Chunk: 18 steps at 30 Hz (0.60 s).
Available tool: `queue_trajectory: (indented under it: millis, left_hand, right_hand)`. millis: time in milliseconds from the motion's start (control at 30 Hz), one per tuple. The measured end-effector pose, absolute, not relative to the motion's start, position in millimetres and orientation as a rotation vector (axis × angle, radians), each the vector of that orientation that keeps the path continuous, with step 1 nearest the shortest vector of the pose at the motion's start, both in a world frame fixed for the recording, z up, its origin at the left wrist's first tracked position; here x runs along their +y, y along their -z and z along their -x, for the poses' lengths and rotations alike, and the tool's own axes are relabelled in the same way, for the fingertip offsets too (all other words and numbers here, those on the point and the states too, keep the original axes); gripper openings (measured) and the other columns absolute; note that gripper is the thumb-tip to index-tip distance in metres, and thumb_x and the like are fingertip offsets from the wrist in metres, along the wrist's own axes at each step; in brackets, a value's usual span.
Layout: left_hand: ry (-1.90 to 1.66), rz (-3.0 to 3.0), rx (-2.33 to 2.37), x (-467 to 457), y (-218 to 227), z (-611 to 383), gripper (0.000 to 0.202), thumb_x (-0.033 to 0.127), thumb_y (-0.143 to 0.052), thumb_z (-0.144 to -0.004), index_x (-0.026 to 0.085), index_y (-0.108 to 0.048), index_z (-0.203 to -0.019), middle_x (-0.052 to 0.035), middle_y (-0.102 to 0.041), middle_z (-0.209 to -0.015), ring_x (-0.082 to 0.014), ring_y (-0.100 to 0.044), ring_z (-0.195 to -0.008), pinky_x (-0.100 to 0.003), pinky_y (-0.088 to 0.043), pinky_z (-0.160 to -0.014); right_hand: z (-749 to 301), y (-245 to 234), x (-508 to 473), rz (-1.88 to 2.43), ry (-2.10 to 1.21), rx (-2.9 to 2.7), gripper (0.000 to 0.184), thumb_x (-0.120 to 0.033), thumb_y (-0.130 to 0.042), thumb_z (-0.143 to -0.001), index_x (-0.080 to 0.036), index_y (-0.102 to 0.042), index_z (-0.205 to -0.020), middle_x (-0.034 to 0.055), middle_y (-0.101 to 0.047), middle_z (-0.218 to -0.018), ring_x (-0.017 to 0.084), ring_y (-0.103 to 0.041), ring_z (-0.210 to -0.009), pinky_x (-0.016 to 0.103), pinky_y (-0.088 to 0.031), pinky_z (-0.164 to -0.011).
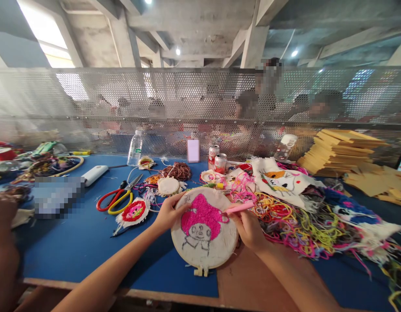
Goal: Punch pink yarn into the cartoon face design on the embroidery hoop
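A round embroidery hoop [216, 253] with white cloth stands tilted toward me above the table's front part. On its cloth is a character with a bright pink yarn hood [202, 214] and a face and body in dark outline. My left hand [169, 212] is closed on the hoop's upper left rim, thumb on the cloth. At the right rim, my right hand [249, 225] is closed around a pink pen-like punch needle [241, 207], its tip near the pink stitching. The hoop's screw clamp [200, 271] points down toward me.
Red and yellow scissors [120, 199] and a round red patch [134, 212] lie left of the hoop. A tangled yarn heap [304, 229] spreads rightward. Behind stand a water bottle [135, 148], two cans [220, 163] and stacked yellow boards [340, 151]. Another person's arm [3, 242] is at far left.
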State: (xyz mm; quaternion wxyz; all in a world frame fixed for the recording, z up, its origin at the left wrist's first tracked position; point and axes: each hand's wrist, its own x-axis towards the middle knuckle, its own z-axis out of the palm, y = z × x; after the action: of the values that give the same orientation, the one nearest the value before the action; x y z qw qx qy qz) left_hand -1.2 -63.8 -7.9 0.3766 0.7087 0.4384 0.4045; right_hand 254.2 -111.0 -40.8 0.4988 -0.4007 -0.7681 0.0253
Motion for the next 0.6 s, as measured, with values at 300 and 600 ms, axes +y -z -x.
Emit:
queue_trajectory:
  millis: [300, 600]
  left_hand:
    - [-1.033, -1.849, 1.137, -65.0, 5.8, 0.7, 0.047, 0.040, -0.062, -0.074, 0.012, -0.062, -0.111, -0.0030, -0.068, -0.097, -0.0228, -0.059, -0.090, -0.027, -0.047, -0.078]
    - [-1.036, -1.834, 1.150, -66.5, 3.4, -0.1, 0.048, 0.041, -0.062, -0.072, 0.012, -0.062, -0.111, -0.0030, -0.069, -0.095, -0.0229, -0.060, -0.087, -0.027, -0.048, -0.077]
  right_hand:
    - [-251.4, 40.2, -111.9, 1.022, -0.046, -1.961, 0.011, -0.023, -0.044, -0.091, -0.021, -0.055, -0.094, 0.0053, -0.066, -0.091, 0.018, -0.063, -0.081, 0.031, -0.049, -0.072]
    - [-247.1, 36.0, -111.2, 1.047, 0.023, -2.100, 0.009, -0.018, -0.047, -0.089, -0.021, -0.056, -0.091, 0.0036, -0.065, -0.085, 0.019, -0.060, -0.080, 0.033, -0.047, -0.074]
